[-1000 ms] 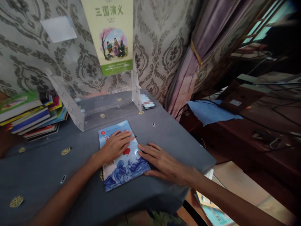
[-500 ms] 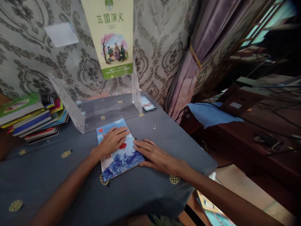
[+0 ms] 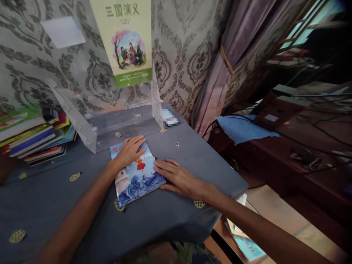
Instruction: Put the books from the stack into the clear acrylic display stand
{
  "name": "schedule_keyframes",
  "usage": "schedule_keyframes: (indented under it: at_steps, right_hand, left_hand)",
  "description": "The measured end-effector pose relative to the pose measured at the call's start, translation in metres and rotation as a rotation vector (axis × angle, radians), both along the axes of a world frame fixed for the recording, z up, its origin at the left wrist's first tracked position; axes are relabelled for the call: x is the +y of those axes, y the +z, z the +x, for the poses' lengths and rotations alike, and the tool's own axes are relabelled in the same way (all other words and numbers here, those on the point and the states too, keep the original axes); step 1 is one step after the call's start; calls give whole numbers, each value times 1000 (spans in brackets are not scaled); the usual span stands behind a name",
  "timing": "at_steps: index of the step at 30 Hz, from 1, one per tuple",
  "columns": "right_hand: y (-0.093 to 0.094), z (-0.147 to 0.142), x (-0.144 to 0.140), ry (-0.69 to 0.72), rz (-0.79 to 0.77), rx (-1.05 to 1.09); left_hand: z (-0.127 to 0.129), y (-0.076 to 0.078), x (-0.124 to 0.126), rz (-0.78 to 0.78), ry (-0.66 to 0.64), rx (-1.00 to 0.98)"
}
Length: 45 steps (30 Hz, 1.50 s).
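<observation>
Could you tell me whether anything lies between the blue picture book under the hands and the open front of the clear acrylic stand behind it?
Nothing visible does. The blue picture book lies flat under the left hand, its far edge right at the clear acrylic stand's open front. The right hand rests at its right edge.

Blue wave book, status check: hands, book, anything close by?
Left hand flat on blue wave book. Right hand at its right edge. Book flat on tablecloth; clear acrylic stand directly behind.
</observation>
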State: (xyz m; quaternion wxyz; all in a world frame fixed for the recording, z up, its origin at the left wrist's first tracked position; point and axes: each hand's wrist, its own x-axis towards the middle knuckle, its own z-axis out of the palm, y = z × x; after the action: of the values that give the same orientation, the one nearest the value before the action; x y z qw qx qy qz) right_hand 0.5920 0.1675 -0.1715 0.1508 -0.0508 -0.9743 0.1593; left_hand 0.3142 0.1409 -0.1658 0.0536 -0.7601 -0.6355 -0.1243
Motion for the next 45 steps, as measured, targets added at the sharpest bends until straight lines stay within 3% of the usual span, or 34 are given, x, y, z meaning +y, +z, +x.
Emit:
schedule_keyframes:
  at_steps: [6, 14, 26, 38, 45]
  right_hand:
    - [1, 11, -10, 5, 26, 58]
    - [-12, 9, -10, -13, 49, 207]
    - [-8, 10, -10, 1, 19, 179]
    - [-3, 10, -10, 12, -2, 163]
    - [-1, 12, -14, -22, -16, 214]
  left_hand:
    - [3, 1, -3, -11, 10, -5]
    - [6, -1, -4, -2, 38, -14]
    - [25, 4, -43, -64, -176, -86]
    - [31, 6, -48, -61, -175, -96]
    - [35, 5, -55, -1, -241, -102]
